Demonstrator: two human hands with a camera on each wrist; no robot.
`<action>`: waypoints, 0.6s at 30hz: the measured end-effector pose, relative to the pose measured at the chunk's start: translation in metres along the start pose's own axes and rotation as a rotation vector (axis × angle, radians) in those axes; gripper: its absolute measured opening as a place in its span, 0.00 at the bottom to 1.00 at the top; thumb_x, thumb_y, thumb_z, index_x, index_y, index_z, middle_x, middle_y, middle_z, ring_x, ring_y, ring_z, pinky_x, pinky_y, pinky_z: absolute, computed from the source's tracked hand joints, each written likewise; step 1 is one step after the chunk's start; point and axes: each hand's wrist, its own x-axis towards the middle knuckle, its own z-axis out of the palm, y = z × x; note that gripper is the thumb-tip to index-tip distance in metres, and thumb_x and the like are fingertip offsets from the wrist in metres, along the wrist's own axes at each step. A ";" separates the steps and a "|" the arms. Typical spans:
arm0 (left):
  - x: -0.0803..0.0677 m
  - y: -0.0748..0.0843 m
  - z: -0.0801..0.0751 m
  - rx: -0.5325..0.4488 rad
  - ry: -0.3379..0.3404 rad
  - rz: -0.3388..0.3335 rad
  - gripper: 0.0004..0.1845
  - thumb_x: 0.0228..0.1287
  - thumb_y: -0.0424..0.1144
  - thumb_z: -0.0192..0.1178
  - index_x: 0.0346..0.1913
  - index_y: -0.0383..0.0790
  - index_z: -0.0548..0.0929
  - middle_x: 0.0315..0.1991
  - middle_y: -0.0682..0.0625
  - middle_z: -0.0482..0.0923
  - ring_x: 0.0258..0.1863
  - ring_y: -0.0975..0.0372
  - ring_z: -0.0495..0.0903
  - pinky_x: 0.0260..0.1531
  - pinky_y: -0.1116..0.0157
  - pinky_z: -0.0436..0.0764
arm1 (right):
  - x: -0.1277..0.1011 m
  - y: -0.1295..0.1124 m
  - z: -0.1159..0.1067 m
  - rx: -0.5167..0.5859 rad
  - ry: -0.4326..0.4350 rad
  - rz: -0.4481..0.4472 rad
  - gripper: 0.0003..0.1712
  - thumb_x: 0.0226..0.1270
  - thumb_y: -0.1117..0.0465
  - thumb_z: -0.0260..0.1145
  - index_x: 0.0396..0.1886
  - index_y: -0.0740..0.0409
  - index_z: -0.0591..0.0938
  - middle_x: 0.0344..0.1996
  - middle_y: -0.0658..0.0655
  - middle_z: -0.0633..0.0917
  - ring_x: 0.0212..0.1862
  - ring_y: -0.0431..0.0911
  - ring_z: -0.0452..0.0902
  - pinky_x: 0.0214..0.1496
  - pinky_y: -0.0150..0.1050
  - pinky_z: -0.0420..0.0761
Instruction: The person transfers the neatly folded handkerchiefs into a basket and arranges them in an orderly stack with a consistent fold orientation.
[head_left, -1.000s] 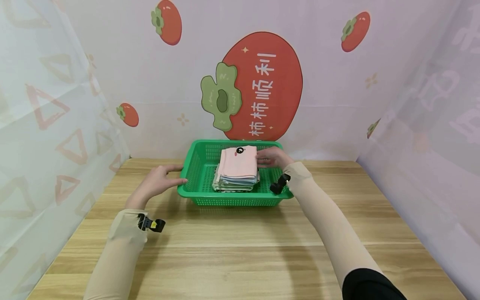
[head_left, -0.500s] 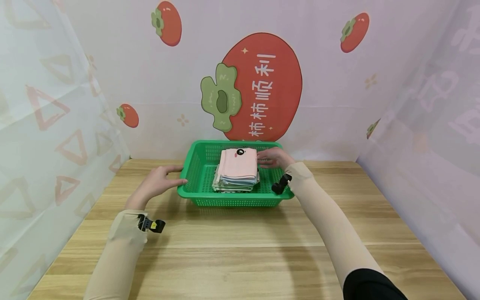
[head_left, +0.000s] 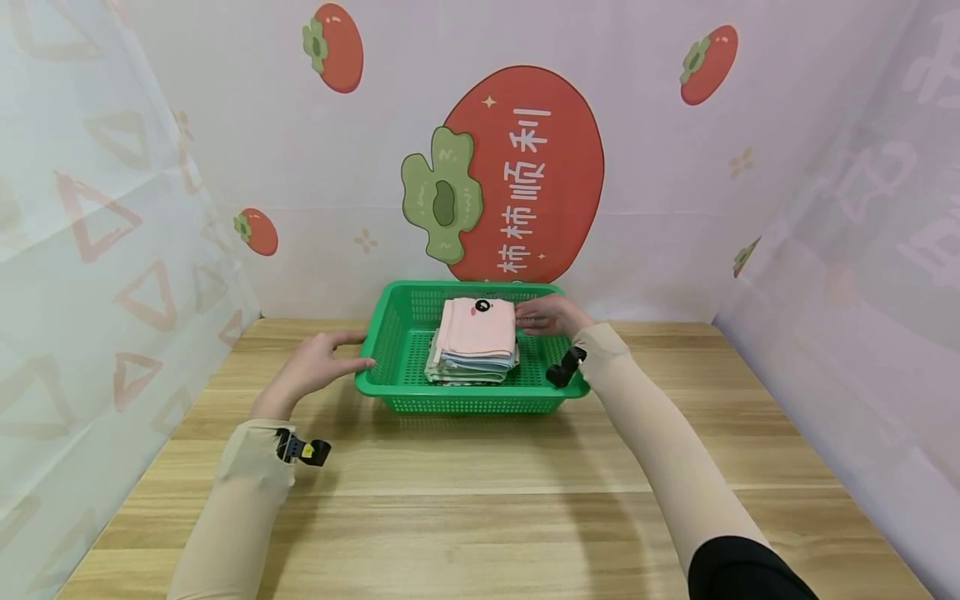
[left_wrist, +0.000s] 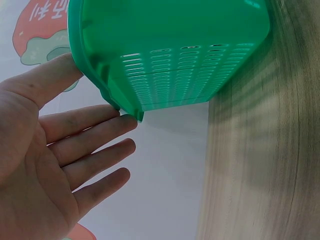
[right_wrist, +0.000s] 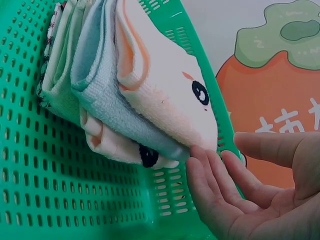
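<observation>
In the head view a folded pink towel (head_left: pixel 480 327) with a black eye print tops a stack of folded towels inside a green plastic basket (head_left: pixel 472 402). Below it in the right wrist view show a light blue towel (right_wrist: pixel 117 112) and a pale green towel (right_wrist: pixel 62 90). My right hand (head_left: pixel 551 315) is inside the basket, fingertips (right_wrist: pixel 197 152) at the pink towel's side, fingers relaxed and thumb apart. At the basket's left end, my left hand (head_left: pixel 315 364) touches the rim with thumb and fingertips (left_wrist: pixel 131 121), its fingers nearly straight.
The basket stands on a wooden table (head_left: pixel 450 508) near its back edge. Behind it hangs a pale backdrop cloth (head_left: pixel 652 167) with persimmon prints, and similar cloth walls rise on both sides.
The far edge of the pink towel has settled slightly lower on the stack. My right hand has shifted a little to the right; the left hand stays at the rim.
</observation>
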 end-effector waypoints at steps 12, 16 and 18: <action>-0.002 0.001 -0.001 -0.003 0.003 0.006 0.37 0.56 0.59 0.63 0.63 0.40 0.74 0.62 0.40 0.73 0.65 0.45 0.68 0.57 0.42 0.71 | -0.007 -0.004 -0.008 0.022 -0.014 -0.011 0.26 0.71 0.62 0.56 0.68 0.61 0.68 0.65 0.64 0.71 0.65 0.54 0.69 0.65 0.45 0.72; -0.003 0.001 0.000 0.005 0.007 0.011 0.37 0.56 0.60 0.63 0.63 0.40 0.74 0.62 0.40 0.73 0.65 0.45 0.68 0.58 0.42 0.70 | -0.008 -0.005 -0.012 0.009 -0.012 -0.023 0.26 0.72 0.61 0.55 0.68 0.61 0.67 0.66 0.64 0.70 0.65 0.54 0.70 0.65 0.45 0.72; -0.003 0.002 0.000 0.009 0.010 0.014 0.37 0.57 0.60 0.63 0.63 0.40 0.74 0.62 0.40 0.73 0.65 0.45 0.68 0.58 0.42 0.70 | -0.010 -0.005 -0.014 -0.008 -0.015 -0.033 0.27 0.72 0.61 0.55 0.68 0.61 0.66 0.67 0.64 0.69 0.65 0.54 0.70 0.64 0.44 0.73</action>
